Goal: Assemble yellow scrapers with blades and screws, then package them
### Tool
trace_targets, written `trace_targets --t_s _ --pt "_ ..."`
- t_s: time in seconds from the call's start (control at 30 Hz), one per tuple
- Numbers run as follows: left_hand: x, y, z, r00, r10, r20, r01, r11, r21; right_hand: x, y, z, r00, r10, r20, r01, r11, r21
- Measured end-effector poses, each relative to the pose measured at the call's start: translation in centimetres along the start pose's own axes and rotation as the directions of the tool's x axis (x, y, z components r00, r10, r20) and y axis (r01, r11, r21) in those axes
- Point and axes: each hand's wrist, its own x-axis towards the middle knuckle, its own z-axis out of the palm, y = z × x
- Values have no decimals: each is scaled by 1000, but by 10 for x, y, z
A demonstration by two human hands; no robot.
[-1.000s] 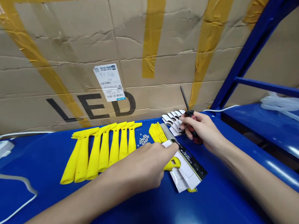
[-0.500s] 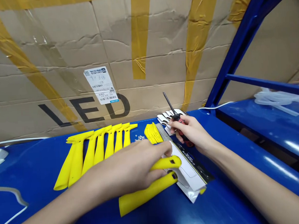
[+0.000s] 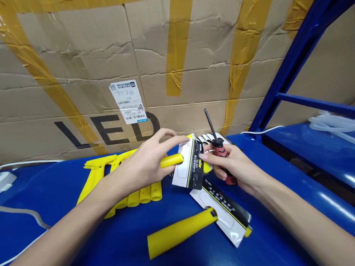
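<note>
We just lifted one card (image 3: 184,170) away from the other card (image 3: 224,210), so they're apart. Our left hand (image 3: 149,156) wraps its yellow handle (image 3: 170,160); our right hand (image 3: 235,163) hugs the screwdriver (image 3: 220,149).

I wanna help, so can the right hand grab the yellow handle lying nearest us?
Probably not easily: the right hand holds a screwdriver, though most of the yellow handle lies uncovered.

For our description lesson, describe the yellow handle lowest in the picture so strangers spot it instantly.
Start at the blue table before the brown cardboard box. Pictured below the left hand, find a tapered yellow plastic handle, narrow end at a white-and-black rectangular card. Unlike other yellow handles, it's neither held nor in the row.
</note>
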Motion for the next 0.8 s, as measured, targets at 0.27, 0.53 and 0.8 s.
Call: trace_targets --t_s 0.27,0.53,0.8 --pt "-7 20 -13 971 145 190 -134 988 -70 4 2 -6 995 37 91 -40 999 33" --pt "-3 30 -7 993 55 104 -66 992 106 1 0 -2 999 3 54 -9 995 102" --pt "-1 23 -9 991 -121 50 108 971 213 3 -4 -12 1000 23 -6 -22 988 153"
